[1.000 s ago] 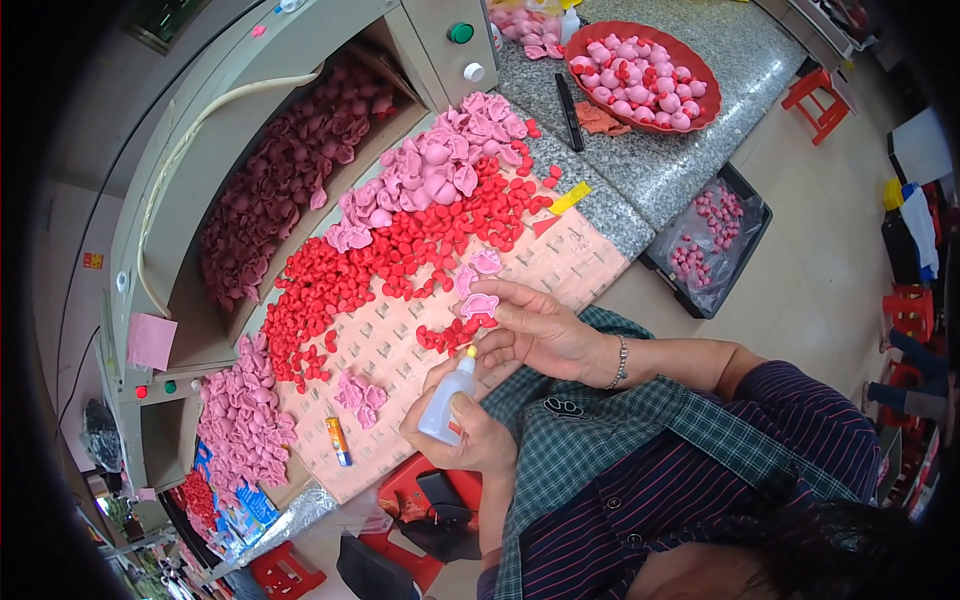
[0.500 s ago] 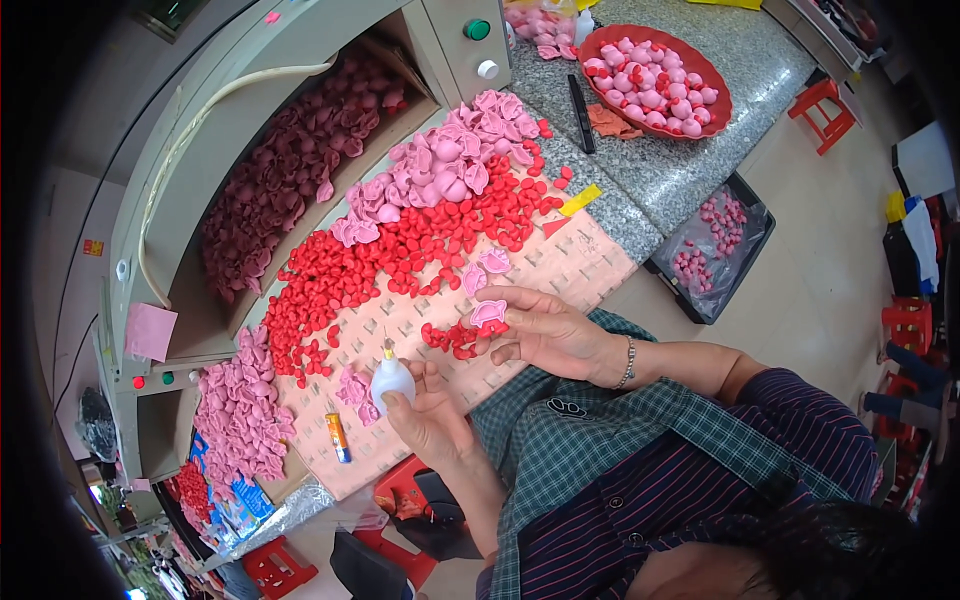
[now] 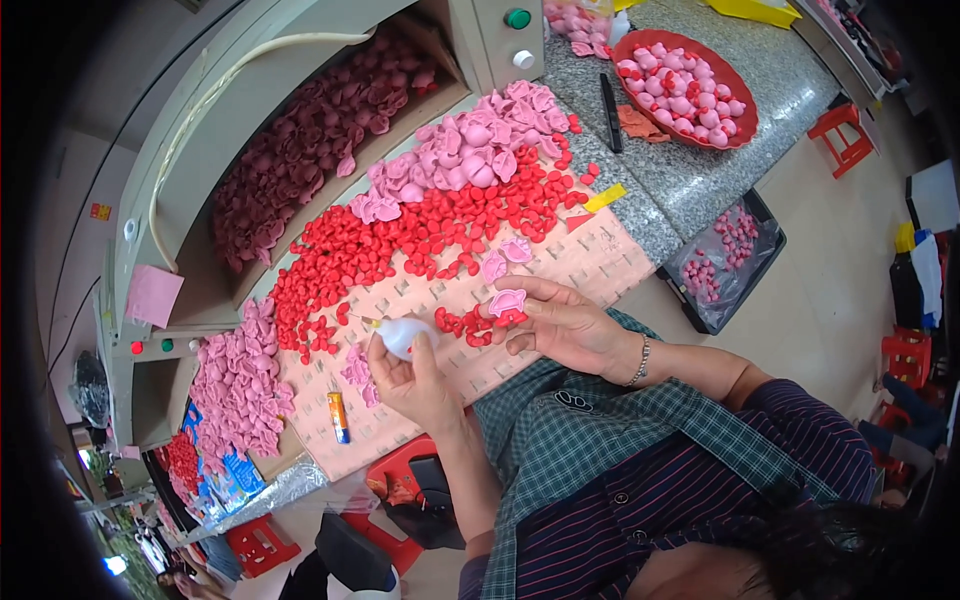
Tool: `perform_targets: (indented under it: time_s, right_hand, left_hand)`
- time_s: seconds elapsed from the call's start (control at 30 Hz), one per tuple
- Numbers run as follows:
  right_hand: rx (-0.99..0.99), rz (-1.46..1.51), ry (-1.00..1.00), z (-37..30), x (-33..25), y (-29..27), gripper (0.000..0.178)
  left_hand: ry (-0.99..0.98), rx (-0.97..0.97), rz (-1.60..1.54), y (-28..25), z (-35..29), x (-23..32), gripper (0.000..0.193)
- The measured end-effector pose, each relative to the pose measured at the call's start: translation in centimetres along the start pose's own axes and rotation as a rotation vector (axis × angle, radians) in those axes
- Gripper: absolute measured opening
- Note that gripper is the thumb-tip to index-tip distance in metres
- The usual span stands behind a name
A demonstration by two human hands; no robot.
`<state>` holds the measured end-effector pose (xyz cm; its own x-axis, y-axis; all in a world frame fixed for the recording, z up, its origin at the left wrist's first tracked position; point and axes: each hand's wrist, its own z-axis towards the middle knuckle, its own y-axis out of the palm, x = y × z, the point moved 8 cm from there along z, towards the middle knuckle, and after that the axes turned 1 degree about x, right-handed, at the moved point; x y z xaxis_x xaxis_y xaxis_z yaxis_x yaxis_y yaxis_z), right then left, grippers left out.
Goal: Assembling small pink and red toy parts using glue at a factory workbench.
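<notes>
My left hand (image 3: 418, 385) is closed round a small white squeeze bottle (image 3: 404, 338) with a thin nozzle. The bottle lies tilted, its tip pointing left, away from my right hand. Between the thumb and fingers of my right hand (image 3: 575, 330) is a pink moulded piece (image 3: 508, 302), with red showing at its lower edge. Just beyond that hand, two loose pink pieces (image 3: 505, 256) lie on the patterned pink mat (image 3: 440, 385). A small cluster of red pieces (image 3: 462, 327) sits between my hands. Beside my left hand lie more pink pieces (image 3: 358, 375).
Heaps of red pieces (image 3: 350, 245) and pink pieces (image 3: 470, 145) line the mat's far side, before a grey machine's opening (image 3: 320, 130). An orange-and-blue tube (image 3: 338, 417) lies near the front edge. A red bowl (image 3: 745, 95) of pink balls stands far right, above a black crate (image 3: 765, 215).
My left hand has tipped the bottle from upright to lying over, its nozzle swinging left. My right hand keeps its hold on the pink piece. The whole view has shifted slightly.
</notes>
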<state>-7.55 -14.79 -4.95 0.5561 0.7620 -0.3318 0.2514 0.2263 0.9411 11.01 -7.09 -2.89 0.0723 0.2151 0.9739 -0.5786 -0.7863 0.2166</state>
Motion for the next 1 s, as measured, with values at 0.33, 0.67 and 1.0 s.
perform_targets:
  time_s: [0.33, 0.67, 1.0]
  right_hand:
    - [0.03, -0.044, -0.004, 0.0, -0.4, -0.5, 0.047]
    - [0.065, -0.115, 0.002, 0.1, -0.2, -0.8, 0.05]
    - [0.067, -0.061, 0.0, 0.2, -0.5, -1.6, 0.05]
  left_hand:
    - [0.119, -0.11, 0.122, 2.6, 1.9, 0.0, 0.035]
    - [0.112, -0.156, 0.111, 3.3, 2.7, -0.2, 0.039]
    - [0.574, 0.18, 0.878, -2.1, -2.9, 4.4, 0.05]
